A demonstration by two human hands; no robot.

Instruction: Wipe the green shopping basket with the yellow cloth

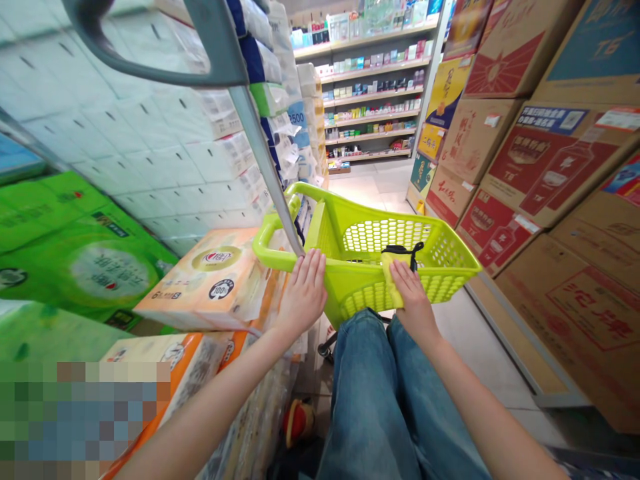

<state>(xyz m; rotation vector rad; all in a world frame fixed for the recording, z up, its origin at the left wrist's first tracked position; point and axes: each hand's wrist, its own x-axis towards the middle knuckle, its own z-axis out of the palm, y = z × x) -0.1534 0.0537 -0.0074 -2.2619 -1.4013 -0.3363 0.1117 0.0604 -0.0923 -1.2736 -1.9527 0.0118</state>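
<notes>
A lime green plastic shopping basket [440,263] stands on wheels in front of my knees, and its grey pull handle [260,143] rises up to the top left. My left hand [303,291] lies flat on the basket's near rim beside the handle's foot, fingers stretched out together. My right hand [411,293] rests flat on a yellow cloth [389,261] draped over the near rim, next to a black strap. Neither hand grips anything. Inside, the basket shows only its mesh walls.
Orange tissue packs [215,283] and green packs [75,247] are stacked at my left, with white packs above. Brown cartons [545,167] line the right side. A tiled aisle [375,183] leads to product shelves [373,87] at the back. My jeans-clad legs fill the lower middle.
</notes>
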